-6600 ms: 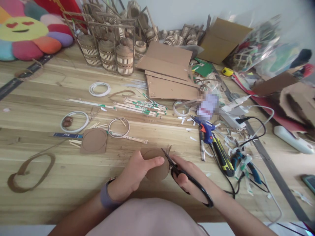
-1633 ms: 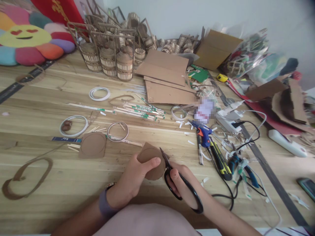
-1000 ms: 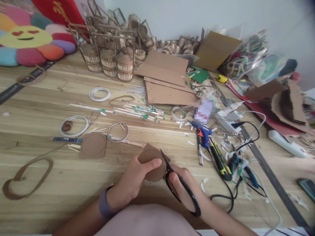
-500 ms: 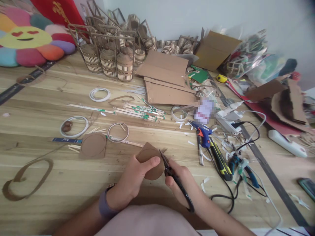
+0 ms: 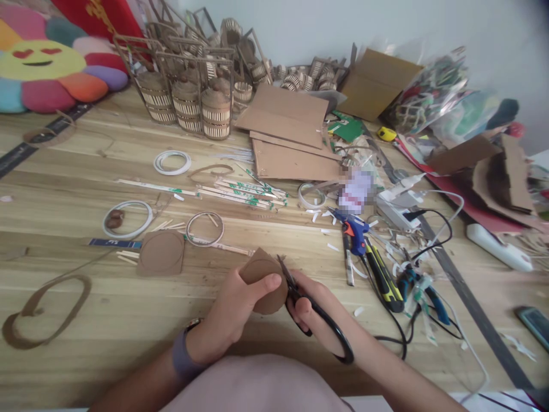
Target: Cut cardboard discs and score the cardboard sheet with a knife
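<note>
My left hand (image 5: 234, 309) grips a piece of brown cardboard (image 5: 261, 266), thumb flat on top. A circle is drawn on the cardboard; its lower right edge is cut round, while a corner stands at the top. In my right hand (image 5: 315, 309) is a pair of black-handled scissors (image 5: 328, 323), with fingers through the loops. The scissor blades sit at the right edge of the cardboard, somewhat apart. Left of my hands lies a square cardboard piece (image 5: 160, 253) with a drawn circle, beside a thin ring (image 5: 205, 229).
A blue glue gun (image 5: 357, 232), a yellow-black utility knife (image 5: 386, 280) and pliers (image 5: 424, 294) with cables lie to the right. Cardboard sheets (image 5: 287, 123), wrapped sticks (image 5: 240, 191) and small lidded baskets (image 5: 217, 111) are farther back. A white tape roll (image 5: 127, 220) lies left.
The scissors' handles have spread wider and the blades have opened at the cardboard's edge. A sliver of cardboard by the blades no longer shows. The view has shifted slightly.
</note>
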